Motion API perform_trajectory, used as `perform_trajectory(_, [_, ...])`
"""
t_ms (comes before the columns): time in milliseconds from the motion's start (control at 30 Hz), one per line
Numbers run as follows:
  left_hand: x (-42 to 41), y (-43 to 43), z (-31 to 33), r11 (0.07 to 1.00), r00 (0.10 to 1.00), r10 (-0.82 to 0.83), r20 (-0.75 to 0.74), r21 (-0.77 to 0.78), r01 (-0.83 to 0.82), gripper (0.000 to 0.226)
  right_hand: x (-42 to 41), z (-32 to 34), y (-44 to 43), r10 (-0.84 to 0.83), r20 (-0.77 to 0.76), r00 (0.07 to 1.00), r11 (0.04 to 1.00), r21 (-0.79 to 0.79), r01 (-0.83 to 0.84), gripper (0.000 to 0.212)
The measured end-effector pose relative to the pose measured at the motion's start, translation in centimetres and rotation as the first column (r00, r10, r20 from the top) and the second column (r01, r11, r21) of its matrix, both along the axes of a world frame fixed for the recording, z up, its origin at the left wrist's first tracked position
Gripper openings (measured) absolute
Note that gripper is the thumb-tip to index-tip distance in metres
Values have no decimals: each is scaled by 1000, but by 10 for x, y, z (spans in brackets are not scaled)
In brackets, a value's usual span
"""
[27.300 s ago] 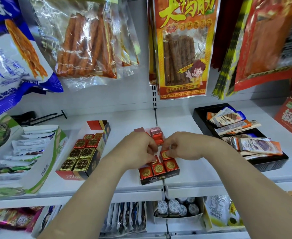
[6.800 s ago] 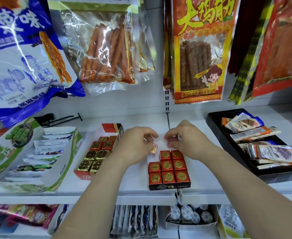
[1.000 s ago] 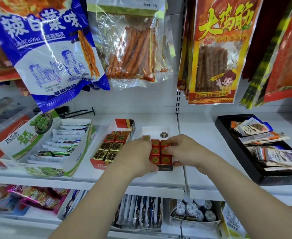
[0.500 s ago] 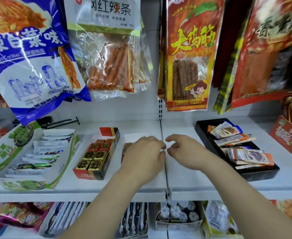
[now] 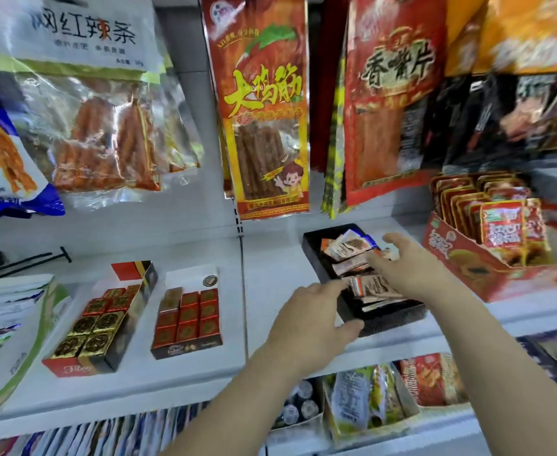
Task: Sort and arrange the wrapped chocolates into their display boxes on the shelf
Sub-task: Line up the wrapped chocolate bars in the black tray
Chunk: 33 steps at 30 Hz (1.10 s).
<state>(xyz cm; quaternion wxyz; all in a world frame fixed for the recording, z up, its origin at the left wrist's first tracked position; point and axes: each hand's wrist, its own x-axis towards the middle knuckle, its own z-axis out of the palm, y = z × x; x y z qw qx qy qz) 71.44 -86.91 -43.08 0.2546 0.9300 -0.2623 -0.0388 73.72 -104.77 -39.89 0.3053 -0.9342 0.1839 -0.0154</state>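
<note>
Both grips stand apart: the left hand spreads at the front-left corner of the black tray, and the right hand splays over the wrapped chocolates lying inside it; whether either touches, I cannot tell. Those packets look light, slick and crinkly, best pinched at a crimped end. A red carton crowds the tray's right side; bare shelf lies open to the left, its front lip close.

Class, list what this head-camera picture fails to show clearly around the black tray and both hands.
- Head view: the right hand covers the black tray at its far side; what lies beneath is hidden.
- Head view: the left hand overlaps the tray's near corner; contact unclear.
- The packets: print too blurred to read.
- The red carton at right: motion-smeared.
</note>
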Motion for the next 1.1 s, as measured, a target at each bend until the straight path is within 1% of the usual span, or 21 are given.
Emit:
perform_trajectory(33, [0,-5,-2,1000,1000,-9,-20,-22,8,67,-1,-4,-8,-11,-28,1000,1000,17,12,66])
perform_trajectory(100, [2,-13,-7,997,998,-22,-66,-76,17,77,-3,-10,-17,5,-71,997,997,80,0,72])
perform_trajectory(167, [3,-20,-10,993,995,-23,-94,-114,12,85,-4,-16,-21,43,-96,994,990,140,-30,69])
perform_trajectory(233, [4,-27,-13,991,996,-11,-87,-132,-1,89,-6,-18,-20,67,-75,995,982,180,-53,63])
perform_trajectory(333, [5,-33,-16,995,998,18,-54,-96,-23,92,-8,-16,-14,100,-28,995,974,206,-92,51])
perform_trajectory(400, [7,-32,-17,999,998,42,-39,-31,-43,92,-8,-17,-10,124,-21,992,971,211,-117,50])
perform_trajectory(567, [16,-19,-17,991,998,56,28,122,-59,84,-3,-24,4,179,-13,984,961,218,-172,50])
perform_trajectory(700, [24,3,-10,988,999,35,40,150,-41,66,1,-29,15,231,2,973,938,266,-223,43])
perform_trajectory(767, [25,13,-7,983,997,33,64,178,-43,56,1,-28,21,253,-4,967,926,290,-241,44])
perform_trajectory(867, [26,26,-2,971,995,35,93,234,-57,47,-1,-24,28,292,-27,956,910,314,-269,49])
perform_trajectory(1000, [29,38,6,943,991,37,129,323,-77,45,-3,-22,32,347,-68,935,895,321,-309,57])
perform_trajectory(1100, [29,43,11,932,983,28,179,351,-91,42,-5,-14,31,391,-120,913,910,199,-364,77])
